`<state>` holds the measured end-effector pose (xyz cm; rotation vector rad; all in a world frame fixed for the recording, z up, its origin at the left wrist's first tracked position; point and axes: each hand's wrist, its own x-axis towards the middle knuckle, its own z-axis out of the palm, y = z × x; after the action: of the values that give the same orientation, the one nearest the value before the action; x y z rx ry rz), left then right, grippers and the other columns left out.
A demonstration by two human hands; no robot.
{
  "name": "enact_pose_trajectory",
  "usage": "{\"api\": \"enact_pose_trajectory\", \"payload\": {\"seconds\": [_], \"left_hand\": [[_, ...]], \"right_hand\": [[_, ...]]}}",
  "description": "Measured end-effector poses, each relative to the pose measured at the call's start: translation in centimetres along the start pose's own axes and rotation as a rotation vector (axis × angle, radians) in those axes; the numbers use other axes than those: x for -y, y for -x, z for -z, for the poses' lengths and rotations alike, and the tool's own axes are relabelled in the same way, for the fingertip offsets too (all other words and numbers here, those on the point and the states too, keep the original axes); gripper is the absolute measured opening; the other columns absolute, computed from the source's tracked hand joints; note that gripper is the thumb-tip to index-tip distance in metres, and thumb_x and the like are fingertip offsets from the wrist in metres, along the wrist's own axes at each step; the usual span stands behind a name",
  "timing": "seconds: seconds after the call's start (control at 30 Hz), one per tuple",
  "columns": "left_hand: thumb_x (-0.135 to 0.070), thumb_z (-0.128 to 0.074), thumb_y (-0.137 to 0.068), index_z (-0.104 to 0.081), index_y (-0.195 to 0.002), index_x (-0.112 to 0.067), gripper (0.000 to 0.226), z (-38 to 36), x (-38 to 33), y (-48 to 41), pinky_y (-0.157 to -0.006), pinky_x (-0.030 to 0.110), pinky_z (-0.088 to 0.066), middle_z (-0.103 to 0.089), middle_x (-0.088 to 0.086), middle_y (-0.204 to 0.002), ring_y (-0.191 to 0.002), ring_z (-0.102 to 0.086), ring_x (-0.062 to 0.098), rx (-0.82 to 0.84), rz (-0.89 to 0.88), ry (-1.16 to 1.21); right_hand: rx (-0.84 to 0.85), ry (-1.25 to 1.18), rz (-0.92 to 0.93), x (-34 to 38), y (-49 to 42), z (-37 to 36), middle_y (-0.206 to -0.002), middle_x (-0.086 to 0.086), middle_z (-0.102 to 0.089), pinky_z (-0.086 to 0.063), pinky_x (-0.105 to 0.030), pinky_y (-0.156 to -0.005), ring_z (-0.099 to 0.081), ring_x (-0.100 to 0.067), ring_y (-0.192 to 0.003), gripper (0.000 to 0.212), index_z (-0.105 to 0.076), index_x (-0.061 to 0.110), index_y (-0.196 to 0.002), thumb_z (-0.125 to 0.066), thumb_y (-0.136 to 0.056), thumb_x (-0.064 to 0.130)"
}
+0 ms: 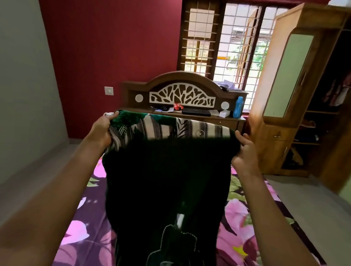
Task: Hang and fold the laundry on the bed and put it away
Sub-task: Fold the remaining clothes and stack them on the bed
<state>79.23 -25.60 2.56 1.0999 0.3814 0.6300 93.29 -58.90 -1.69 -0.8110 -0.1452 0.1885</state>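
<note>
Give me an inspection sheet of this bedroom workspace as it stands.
Surface: bed with a purple floral sheet.
Job's things: dark garment held up over the bed, striped leafy fabric showing at its top.
Clutter: blue bottle, small red item and flat black item on the headboard shelf.
Hands: left hand and right hand each grip a top corner of the garment.
Cables: nothing seen.
Surroundings: open wardrobe at right, barred window, red wall.

Hangs stretched wide by its two top corners above the purple, pink-flowered bed. Looks like a dark green garment, striped and leaf-printed along the top, white stitched outline low down.
</note>
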Motion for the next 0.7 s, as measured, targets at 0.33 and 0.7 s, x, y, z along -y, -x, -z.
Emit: {"api": "enact_pose_trajectory", "payload": {"seconds": [0.33, 0.7], "left_hand": [[-0.017, -0.044, -0.097, -0.055, -0.089, -0.01, 0.015, -0.9, 1.8, -0.6, -0.056, 0.031, -0.052, -0.069, 0.009, -0.076, -0.069, -0.065, 0.021, -0.018, 0.041, 0.018], [-0.015, -0.046, -0.095, -0.053, -0.084, -0.012, 0.013, -0.7, 1.6, -0.8, -0.065, 0.036, -0.049, -0.068, 0.005, -0.059, -0.069, -0.064, 0.023, -0.029, 0.03, 0.039]], "right_hand": [[0.049, -0.07, 0.089, 2.1, 1.5, 2.7, -0.108, -0.009, -0.061, -0.05, -0.035, -0.091, -0.061, -0.022, -0.1, 0.038, -0.053, 0.006, -0.121, -0.062, -0.086, 0.017], [-0.015, -0.122, -0.194, 0.8, 5.6, 2.6, -0.068, -0.016, -0.069, -0.057, -0.034, -0.05, -0.069, -0.026, -0.058, 0.022, -0.065, 0.004, -0.078, -0.056, -0.087, 0.021]]}}
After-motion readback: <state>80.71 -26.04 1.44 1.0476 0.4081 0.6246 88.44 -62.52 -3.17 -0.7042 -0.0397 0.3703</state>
